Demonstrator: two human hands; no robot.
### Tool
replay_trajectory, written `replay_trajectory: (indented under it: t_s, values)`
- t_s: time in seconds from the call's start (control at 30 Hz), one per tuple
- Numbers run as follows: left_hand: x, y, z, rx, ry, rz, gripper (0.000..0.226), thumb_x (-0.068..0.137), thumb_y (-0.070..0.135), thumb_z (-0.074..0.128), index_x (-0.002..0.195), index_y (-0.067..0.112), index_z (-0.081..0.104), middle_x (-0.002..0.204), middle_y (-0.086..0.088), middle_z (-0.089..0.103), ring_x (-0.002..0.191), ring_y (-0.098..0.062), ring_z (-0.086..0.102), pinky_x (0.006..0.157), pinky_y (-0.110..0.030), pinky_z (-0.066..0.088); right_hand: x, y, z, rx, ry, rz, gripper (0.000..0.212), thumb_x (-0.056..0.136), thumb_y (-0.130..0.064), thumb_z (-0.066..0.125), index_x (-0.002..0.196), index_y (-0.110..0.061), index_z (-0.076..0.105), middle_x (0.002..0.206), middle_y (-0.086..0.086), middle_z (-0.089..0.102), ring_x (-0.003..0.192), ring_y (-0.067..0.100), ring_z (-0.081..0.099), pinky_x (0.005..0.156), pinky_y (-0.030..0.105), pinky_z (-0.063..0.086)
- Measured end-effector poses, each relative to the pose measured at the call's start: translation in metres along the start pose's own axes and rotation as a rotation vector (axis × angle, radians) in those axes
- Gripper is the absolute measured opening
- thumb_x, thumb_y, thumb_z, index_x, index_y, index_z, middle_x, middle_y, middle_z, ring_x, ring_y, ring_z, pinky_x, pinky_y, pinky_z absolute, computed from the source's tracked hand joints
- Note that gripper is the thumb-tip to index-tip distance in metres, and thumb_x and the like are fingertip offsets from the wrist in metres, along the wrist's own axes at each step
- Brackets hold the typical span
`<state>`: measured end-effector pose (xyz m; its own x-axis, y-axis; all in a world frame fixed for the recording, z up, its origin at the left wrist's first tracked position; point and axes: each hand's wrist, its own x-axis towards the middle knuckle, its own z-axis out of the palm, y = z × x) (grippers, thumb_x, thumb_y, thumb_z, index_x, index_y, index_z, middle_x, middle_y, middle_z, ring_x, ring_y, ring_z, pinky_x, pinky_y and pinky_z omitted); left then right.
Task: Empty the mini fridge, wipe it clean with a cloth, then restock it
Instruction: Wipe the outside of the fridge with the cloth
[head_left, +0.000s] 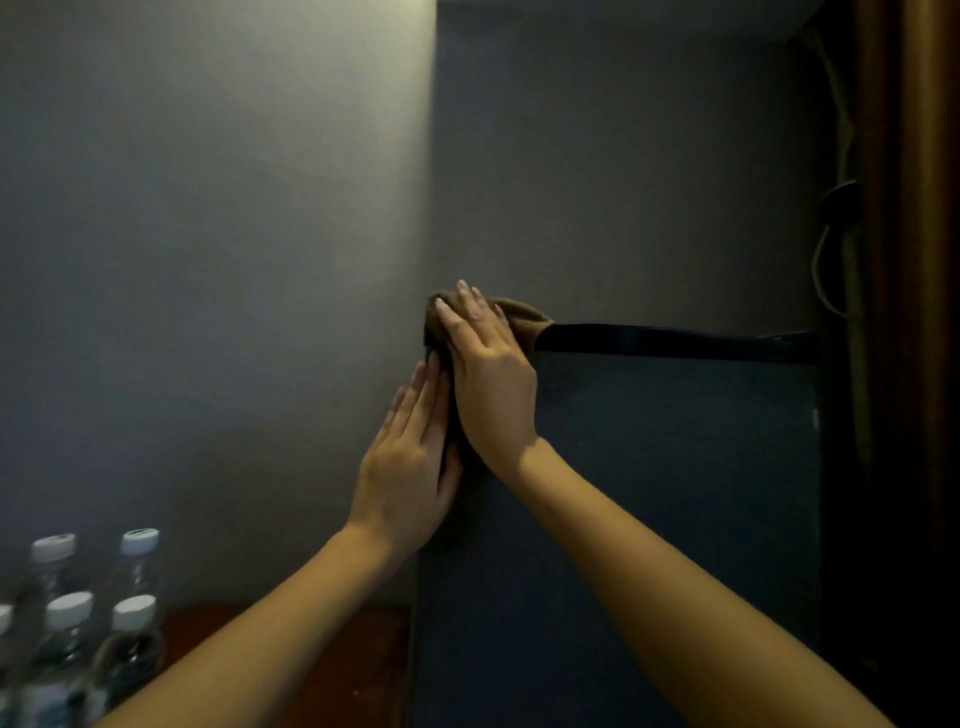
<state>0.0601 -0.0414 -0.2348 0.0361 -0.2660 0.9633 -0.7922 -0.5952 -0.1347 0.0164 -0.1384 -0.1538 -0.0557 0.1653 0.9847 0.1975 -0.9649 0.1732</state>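
Dim light, view down over both forearms. Mini fridge (649, 467): dark blue body, standing in a corner against the grey wall (208, 260), just beside a reddish wooden counter (322, 660).

Cloth (524, 317): brown, bunched at the fridge's upper left corner, draped over the edge.

Right hand (488, 379): lies flat on the cloth, fingers straight and slightly spread, pressing it against the corner; no curl around it.

Left hand (405, 467): flat as well, fingers straight and together, palm against the fridge's left edge just below the cloth; holds nothing.

Water bottles (78, 623): clear plastic, white caps, clustered upright on the counter at lower left, well apart from the hands.

A looped cord (831, 249) hangs along the fridge's right side.
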Motion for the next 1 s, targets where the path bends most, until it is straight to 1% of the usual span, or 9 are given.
replay_trajectory:
  t_s: [0.1, 0.2, 0.33, 0.4, 0.53, 0.6, 0.7, 0.87, 1.0]
  values:
    - [-0.011, -0.007, -0.007, 0.003, 0.0, -0.057, 0.064, 0.096, 0.029, 0.033, 0.152, 0.003, 0.016, 0.161, -0.01, 0.012, 0.149, -0.019, 0.009, 0.121, -0.035, 0.016, 0.007, 0.005, 0.001, -0.007, -0.11, -0.193, 0.038, 0.091, -0.001, 0.061, 0.127, -0.011, 0.063, 0.142, 0.012, 0.051, 0.135, 0.025, 0.045, 0.111, 0.04, 0.038]
    - [-0.011, -0.003, -0.01, -0.015, 0.005, -0.106, 0.064, 0.097, 0.03, 0.032, 0.152, 0.004, 0.014, 0.16, -0.012, 0.012, 0.149, -0.019, 0.008, 0.121, -0.035, 0.015, 0.014, 0.024, -0.014, -0.036, -0.29, -0.468, 0.038, 0.092, -0.003, 0.057, 0.128, -0.014, 0.062, 0.144, 0.01, 0.049, 0.137, 0.025, 0.042, 0.115, 0.037, 0.031]
    - [-0.015, 0.002, -0.008, -0.036, -0.046, 0.023, 0.064, 0.096, 0.028, 0.037, 0.151, 0.002, 0.018, 0.16, -0.013, 0.014, 0.148, -0.022, 0.013, 0.12, -0.034, 0.017, 0.031, 0.064, -0.052, -0.072, -0.504, -0.758, 0.038, 0.098, -0.013, 0.044, 0.133, -0.016, 0.058, 0.146, 0.007, 0.047, 0.138, 0.022, 0.039, 0.115, 0.033, 0.03]
    - [-0.015, 0.003, -0.006, -0.039, -0.048, 0.049, 0.062, 0.096, 0.027, 0.038, 0.15, 0.002, 0.021, 0.16, -0.012, 0.014, 0.148, -0.021, 0.014, 0.12, -0.034, 0.017, 0.04, 0.079, -0.065, -0.09, -0.46, -0.667, 0.036, 0.097, -0.012, 0.047, 0.13, -0.017, 0.061, 0.143, 0.005, 0.051, 0.134, 0.02, 0.045, 0.111, 0.034, 0.038]
    - [-0.013, 0.006, -0.001, -0.037, -0.016, 0.02, 0.061, 0.096, 0.025, 0.038, 0.15, 0.0, 0.024, 0.16, -0.013, 0.014, 0.149, -0.021, 0.013, 0.12, -0.032, 0.016, 0.048, 0.083, -0.081, 0.032, -0.035, -0.099, 0.033, 0.09, -0.005, 0.06, 0.122, -0.011, 0.065, 0.126, 0.009, 0.061, 0.113, 0.02, 0.059, 0.094, 0.034, 0.051]
    - [-0.014, 0.007, 0.002, -0.003, -0.018, 0.016, 0.063, 0.095, 0.026, 0.038, 0.15, 0.0, 0.022, 0.161, -0.013, 0.012, 0.149, -0.022, 0.012, 0.12, -0.031, 0.015, 0.041, 0.074, -0.087, 0.009, -0.053, -0.191, 0.038, 0.085, -0.006, 0.064, 0.122, -0.013, 0.062, 0.119, 0.007, 0.06, 0.105, 0.021, 0.059, 0.084, 0.032, 0.052]
    - [-0.015, 0.007, 0.006, 0.025, 0.001, 0.004, 0.065, 0.095, 0.028, 0.038, 0.151, 0.0, 0.021, 0.161, -0.013, 0.012, 0.148, -0.024, 0.014, 0.12, -0.031, 0.014, 0.027, 0.058, -0.079, -0.04, -0.234, -0.544, 0.03, 0.086, -0.007, 0.06, 0.114, -0.014, 0.067, 0.115, 0.004, 0.064, 0.106, 0.022, 0.058, 0.084, 0.032, 0.051]
    - [-0.016, 0.006, 0.01, 0.026, 0.029, 0.01, 0.065, 0.095, 0.029, 0.04, 0.15, -0.001, 0.021, 0.16, -0.014, 0.013, 0.148, -0.024, 0.016, 0.121, -0.032, 0.015, 0.018, 0.055, -0.059, -0.046, -0.308, -0.597, 0.03, 0.092, -0.012, 0.051, 0.116, -0.013, 0.07, 0.12, 0.003, 0.066, 0.109, 0.024, 0.057, 0.091, 0.036, 0.052]
    - [-0.016, 0.004, 0.01, 0.036, 0.03, 0.035, 0.066, 0.095, 0.028, 0.041, 0.15, -0.002, 0.021, 0.16, -0.015, 0.013, 0.148, -0.024, 0.014, 0.12, -0.034, 0.019, 0.015, 0.07, -0.075, -0.147, -0.31, -0.649, 0.032, 0.091, -0.007, 0.047, 0.112, -0.012, 0.072, 0.12, 0.003, 0.066, 0.096, 0.026, 0.06, 0.081, 0.035, 0.053]
